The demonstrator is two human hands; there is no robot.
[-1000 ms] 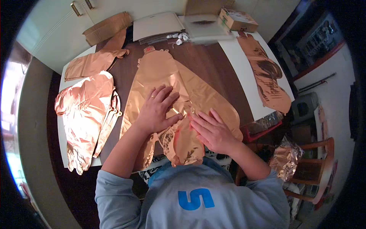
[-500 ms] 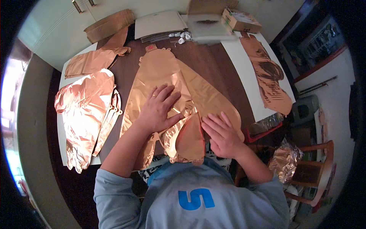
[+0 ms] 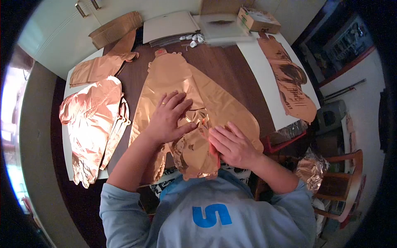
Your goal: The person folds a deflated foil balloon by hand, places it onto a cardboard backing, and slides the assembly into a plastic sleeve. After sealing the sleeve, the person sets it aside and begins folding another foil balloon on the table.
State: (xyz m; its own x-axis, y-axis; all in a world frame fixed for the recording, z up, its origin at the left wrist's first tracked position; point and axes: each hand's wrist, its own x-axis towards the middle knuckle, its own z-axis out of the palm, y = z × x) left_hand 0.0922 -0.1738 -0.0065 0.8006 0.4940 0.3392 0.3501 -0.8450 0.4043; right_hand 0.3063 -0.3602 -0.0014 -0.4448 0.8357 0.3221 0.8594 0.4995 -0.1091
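Flat copper-coloured foil balloons lie stacked in front of me, the upper foil balloon point(image 3: 167, 78) tapering to a small tab at the far end. My left hand point(image 3: 167, 118) rests on it with the fingers stretched out, a ring on one of them. My right hand point(image 3: 233, 146) lies with straight fingers along the edge of a folded foil part point(image 3: 196, 155) close to my body. A reddish strip shows beside its fingertips. Beneath, another foil sheet point(image 3: 231, 105) reaches out to the right. Neither hand grips anything.
On the left lie more foil balloons point(image 3: 91, 120), one crinkled and shiny. A printed foil balloon point(image 3: 287, 78) lies on a white board point(image 3: 258, 78) at the right. Cardboard point(image 3: 115, 31), white sheets point(image 3: 170, 27) and a box point(image 3: 259, 20) stand at the back. A wooden chair point(image 3: 351, 182) is at the right.
My right hand has moved slightly left, and the folded foil part near me lies flatter, with its reddish edge narrower. My left hand stays almost in place. The view has shifted a little.
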